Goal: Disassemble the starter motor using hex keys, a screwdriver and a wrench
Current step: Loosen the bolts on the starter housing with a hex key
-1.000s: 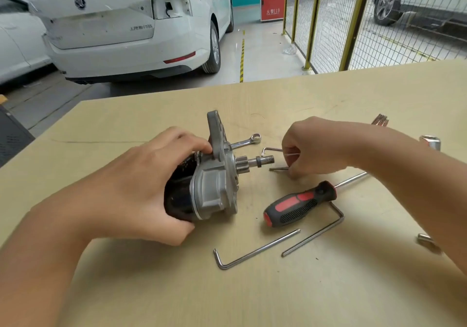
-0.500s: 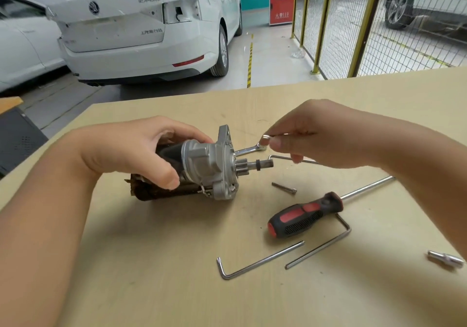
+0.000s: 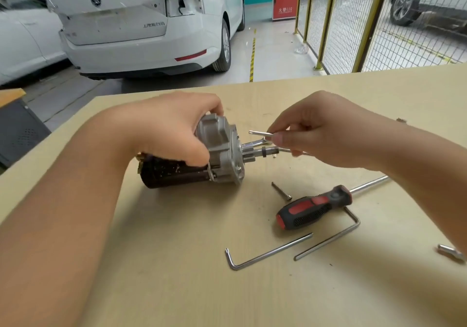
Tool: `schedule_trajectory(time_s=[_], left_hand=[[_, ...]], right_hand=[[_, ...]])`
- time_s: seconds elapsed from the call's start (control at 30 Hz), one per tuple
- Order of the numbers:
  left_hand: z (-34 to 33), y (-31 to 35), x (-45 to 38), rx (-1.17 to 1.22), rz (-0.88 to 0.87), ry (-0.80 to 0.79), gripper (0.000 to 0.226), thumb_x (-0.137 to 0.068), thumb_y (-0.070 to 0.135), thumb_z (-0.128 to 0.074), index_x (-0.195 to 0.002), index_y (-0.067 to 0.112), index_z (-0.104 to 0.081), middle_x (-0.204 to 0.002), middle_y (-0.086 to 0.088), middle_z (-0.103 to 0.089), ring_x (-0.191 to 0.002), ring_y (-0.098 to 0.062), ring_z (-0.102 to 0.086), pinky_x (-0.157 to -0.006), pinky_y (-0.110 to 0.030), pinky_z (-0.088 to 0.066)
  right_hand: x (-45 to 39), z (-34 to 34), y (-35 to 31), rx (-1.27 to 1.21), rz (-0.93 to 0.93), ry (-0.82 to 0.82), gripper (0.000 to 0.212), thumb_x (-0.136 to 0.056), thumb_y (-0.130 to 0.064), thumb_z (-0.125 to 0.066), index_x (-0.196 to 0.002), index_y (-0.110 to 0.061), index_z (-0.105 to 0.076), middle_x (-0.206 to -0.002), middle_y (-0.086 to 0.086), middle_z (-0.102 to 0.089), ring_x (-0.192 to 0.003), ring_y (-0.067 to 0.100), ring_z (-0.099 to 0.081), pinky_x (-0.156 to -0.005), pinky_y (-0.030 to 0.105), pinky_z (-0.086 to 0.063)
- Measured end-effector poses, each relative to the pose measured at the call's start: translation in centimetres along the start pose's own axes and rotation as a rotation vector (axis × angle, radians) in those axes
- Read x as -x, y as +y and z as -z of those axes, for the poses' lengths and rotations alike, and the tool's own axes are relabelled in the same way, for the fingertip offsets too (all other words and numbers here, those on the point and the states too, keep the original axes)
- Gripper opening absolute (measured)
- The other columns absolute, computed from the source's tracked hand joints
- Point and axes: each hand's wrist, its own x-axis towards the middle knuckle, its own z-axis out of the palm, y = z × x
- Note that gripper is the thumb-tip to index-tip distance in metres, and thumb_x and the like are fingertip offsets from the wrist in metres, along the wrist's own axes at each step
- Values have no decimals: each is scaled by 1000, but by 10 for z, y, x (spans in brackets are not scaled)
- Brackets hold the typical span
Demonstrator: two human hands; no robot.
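Note:
The starter motor (image 3: 202, 164) lies on its side on the wooden table (image 3: 177, 276), black body to the left, silver housing and pinion shaft (image 3: 262, 152) pointing right. My left hand (image 3: 174, 126) grips the housing from above. My right hand (image 3: 316, 134) pinches a small hex key (image 3: 260, 133), its tip aimed left at the housing face. A wrench (image 3: 254, 143) lies behind the shaft, partly hidden. A red-and-black screwdriver (image 3: 313, 206) rests to the right.
A loose bolt (image 3: 281, 191) lies in front of the shaft. Two long hex keys (image 3: 267, 252) (image 3: 331, 238) lie near the screwdriver. A small metal part (image 3: 451, 252) sits at the right edge. White cars and a yellow mesh fence stand beyond the table.
My right hand picked up the small hex key from the table and brought it up level with the housing. My left hand rolled and shifted the motor, regripping the housing.

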Motion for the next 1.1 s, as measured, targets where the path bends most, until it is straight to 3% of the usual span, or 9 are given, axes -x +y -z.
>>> schedule_trajectory(time_s=[0.13,0.2,0.3,0.43,0.57,0.8,0.9,1.0,1.1], left_hand=[[9,-10,-11,179,-44,-58,52,-48,28,-71,-98,38,-58,-76,17,-62,-61,1,-54,-46,-14,-37],[5,-16,-9,199,-68,-35,50,-52,31,-75,-99,37,-60,-79,13,-65,-62,-2,-57,-47,-16,-41],[-3,-19,-3,161,-56,23,54,-56,41,-80,-106,44,-59,-87,9,-70,-69,-9,-66,-51,-29,-56],[-20,-25,15,74,-83,370,86,-42,72,-78,-122,53,-53,-111,24,-67,-100,-7,-66,-82,-38,-57],[-62,-17,22,-108,-155,699,94,-55,83,-69,-134,33,-58,-119,8,-68,-109,-27,-60,-91,-50,-50],[-67,-23,11,-48,-206,695,101,-60,81,-72,-142,25,-55,-126,5,-64,-109,-27,-57,-91,-51,-50],[-68,-27,9,-1,-255,687,96,-60,74,-73,-142,26,-55,-129,7,-63,-111,-25,-56,-93,-49,-50],[-67,-30,9,16,-291,691,93,-62,66,-75,-143,25,-56,-129,8,-63,-110,-25,-57,-94,-49,-49],[-69,-32,9,23,-331,700,90,-65,60,-75,-145,26,-53,-131,9,-62,-111,-25,-57,-95,-50,-49]], right_hand=[[4,-4,-1,-143,8,-38,10,-89,-28,-76,-81,-26,-81,-63,-1,-70,-49,1,-58,-43,14,-40],[5,-9,-1,-131,22,-78,10,-88,-25,-76,-80,-23,-81,-66,3,-71,-57,8,-65,-53,24,-52],[5,-20,-2,-62,50,-105,11,-89,-22,-73,-81,-21,-81,-66,1,-70,-61,13,-62,-62,27,-50],[6,-28,-4,5,70,-103,11,-91,-21,-72,-86,-21,-82,-66,-10,-70,-64,4,-59,-59,18,-45],[6,-30,-4,-3,74,-80,12,-91,-18,-72,-82,-18,-81,-55,-16,-60,-56,0,-52,-54,11,-38],[10,-33,-10,-68,141,-37,17,-92,-15,-70,-79,-5,-76,-63,16,-58,-55,6,-35,-52,19,-34],[7,-37,-13,37,205,-27,21,-93,-15,-68,-80,1,-72,-64,17,-57,-55,16,-37,-54,21,-36],[1,-38,-15,138,277,-20,22,-94,-18,-68,-84,1,-74,-72,17,-66,-66,26,-56,-67,35,-46],[-3,-34,-17,194,316,-27,19,-93,-19,-69,-79,-8,-76,-70,6,-68,-66,18,-59,-67,29,-46]])
